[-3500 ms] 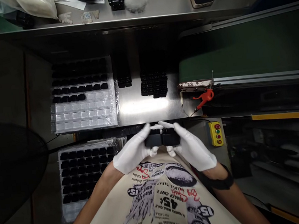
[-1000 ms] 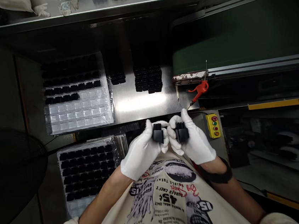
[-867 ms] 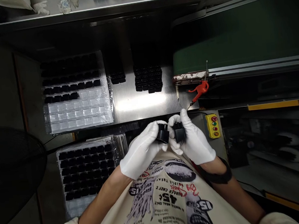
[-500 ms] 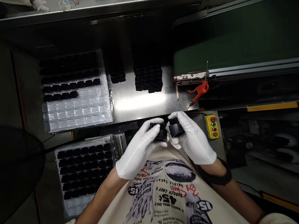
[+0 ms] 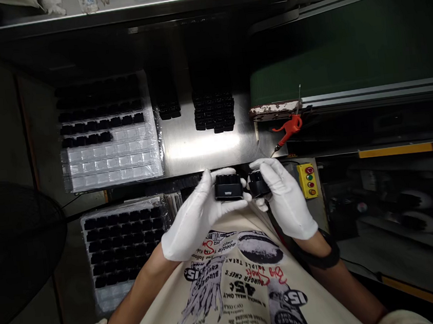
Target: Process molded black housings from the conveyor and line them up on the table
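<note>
Head view, from the left: we see a clear plastic tray [image 5: 108,165], partly filled with black pieces, on a shiny steel bench [image 5: 207,150], and a similar clear tray [image 5: 114,292] below it. Our white-gloved left hand [image 5: 195,217] grips a black boxy plastic block [image 5: 228,186] between thumb and fingers, its face with a small pale mark towards us. Just beside it, in front of the bench, our white-gloved right hand [image 5: 288,201] has its fingers closed around a second black plastic block [image 5: 257,185], partly covered. Further right, we see an orange-red air gun [image 5: 289,129], then a yellow button box [image 5: 309,181].
</note>
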Tool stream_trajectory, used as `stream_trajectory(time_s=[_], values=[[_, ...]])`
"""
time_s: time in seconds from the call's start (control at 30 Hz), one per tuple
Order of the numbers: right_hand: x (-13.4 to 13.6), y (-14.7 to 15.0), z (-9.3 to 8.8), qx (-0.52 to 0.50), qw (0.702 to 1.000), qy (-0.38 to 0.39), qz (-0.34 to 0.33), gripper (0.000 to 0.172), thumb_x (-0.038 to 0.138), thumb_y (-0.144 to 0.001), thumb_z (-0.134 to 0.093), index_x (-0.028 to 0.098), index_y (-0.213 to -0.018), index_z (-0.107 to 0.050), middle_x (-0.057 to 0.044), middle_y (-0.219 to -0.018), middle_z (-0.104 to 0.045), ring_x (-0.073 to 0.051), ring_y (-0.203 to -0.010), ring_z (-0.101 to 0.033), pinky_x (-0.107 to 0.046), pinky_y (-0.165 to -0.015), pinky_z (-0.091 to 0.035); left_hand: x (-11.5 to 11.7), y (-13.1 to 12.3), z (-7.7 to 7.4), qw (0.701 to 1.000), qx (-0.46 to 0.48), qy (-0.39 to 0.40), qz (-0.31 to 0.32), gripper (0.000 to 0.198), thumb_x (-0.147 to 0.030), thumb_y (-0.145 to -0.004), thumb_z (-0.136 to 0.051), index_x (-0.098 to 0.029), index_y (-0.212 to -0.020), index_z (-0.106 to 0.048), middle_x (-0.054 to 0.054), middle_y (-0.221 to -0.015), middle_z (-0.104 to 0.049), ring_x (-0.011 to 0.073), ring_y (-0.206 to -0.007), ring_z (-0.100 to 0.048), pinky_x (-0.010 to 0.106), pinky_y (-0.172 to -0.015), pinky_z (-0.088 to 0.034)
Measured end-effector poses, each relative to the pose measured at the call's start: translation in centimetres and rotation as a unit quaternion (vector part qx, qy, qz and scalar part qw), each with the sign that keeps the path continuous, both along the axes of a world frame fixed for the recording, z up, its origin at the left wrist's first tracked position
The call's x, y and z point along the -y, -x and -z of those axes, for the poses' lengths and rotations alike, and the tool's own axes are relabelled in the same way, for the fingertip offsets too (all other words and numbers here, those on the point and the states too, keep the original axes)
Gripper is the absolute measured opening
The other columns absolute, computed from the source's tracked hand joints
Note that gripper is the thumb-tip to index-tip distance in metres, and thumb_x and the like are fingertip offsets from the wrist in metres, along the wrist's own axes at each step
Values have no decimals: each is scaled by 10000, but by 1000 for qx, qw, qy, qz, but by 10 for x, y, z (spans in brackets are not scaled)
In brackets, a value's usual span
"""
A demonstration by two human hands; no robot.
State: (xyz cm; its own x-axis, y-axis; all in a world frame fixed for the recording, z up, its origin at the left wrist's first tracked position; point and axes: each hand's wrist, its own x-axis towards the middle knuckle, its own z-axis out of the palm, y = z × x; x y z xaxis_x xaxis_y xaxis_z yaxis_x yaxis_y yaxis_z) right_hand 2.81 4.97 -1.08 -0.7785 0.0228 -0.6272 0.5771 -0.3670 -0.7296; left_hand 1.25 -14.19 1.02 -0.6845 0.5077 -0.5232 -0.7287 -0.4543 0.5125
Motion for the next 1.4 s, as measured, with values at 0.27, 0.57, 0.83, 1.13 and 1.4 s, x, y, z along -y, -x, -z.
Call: stream_trajectory(time_s=[0.27, 0.57, 0.83, 1.13, 1.4], values=[[-2, 0, -1, 9, 999, 38, -1, 312, 581, -1064, -676, 275, -1113, -711, -2, -853, -712, -92, -509, -551, -190, -397, -391, -1, 0, -4, 1000, 14, -1, 5, 599, -636, -1141, -486, -188, -1433, -758, 167, -1520, -721, 351, -1441, -672, 488, -1191, -601], [-2, 2, 0, 21, 996, 85, -2, 335, 597, -1029, -702, 267, -1089, -702, -2, -843, -727, -86, -488, -521, -187, -393, -353, 3, 1, -5, 1000, 26, -16, -3, 603, -635, -1131, -514, -164, -1411, -767, 187, -1455, -744, 354, -1396, -701, 496, -1190, -608], [1, 0, -2, -5, 1000, 17, -20, 350, 612, -1072, -654, 274, -1110, -734, -15, -882, -727, -109, -530, -551, -219, -418, -415, 6, 2, -4, 1000, 18, -5, -10, 560, -604, -1141, -521, -174, -1412, -757, 168, -1445, -757, 354, -1438, -673, 506, -1200, -603], [-1, -1, -7, -40, 997, -62, -32, 485, 715, -1070, -615, 296, -1240, -791, -9, -734, -685, -160, -590, -606, -283, -508, -533, 12, 1, -1, 999, 16, 25, -16, 560, -624, -1131, -532, -202, -1431, -745, 146, -1495, -743, 340, -1493, -634, 496, -1224, -576], [-5, -2, -4, -39, 995, -73, -54, 595, 759, -1084, -538, 275, -1309, -801, -33, -770, -737, -169, -594, -633, -302, -527, -542, 19, -1, 1, 997, 57, 42, 9, 606, -628, -1140, -496, -245, -1581, -659, 152, -1591, -686, 354, -1532, -612, 496, -1245, -542]])
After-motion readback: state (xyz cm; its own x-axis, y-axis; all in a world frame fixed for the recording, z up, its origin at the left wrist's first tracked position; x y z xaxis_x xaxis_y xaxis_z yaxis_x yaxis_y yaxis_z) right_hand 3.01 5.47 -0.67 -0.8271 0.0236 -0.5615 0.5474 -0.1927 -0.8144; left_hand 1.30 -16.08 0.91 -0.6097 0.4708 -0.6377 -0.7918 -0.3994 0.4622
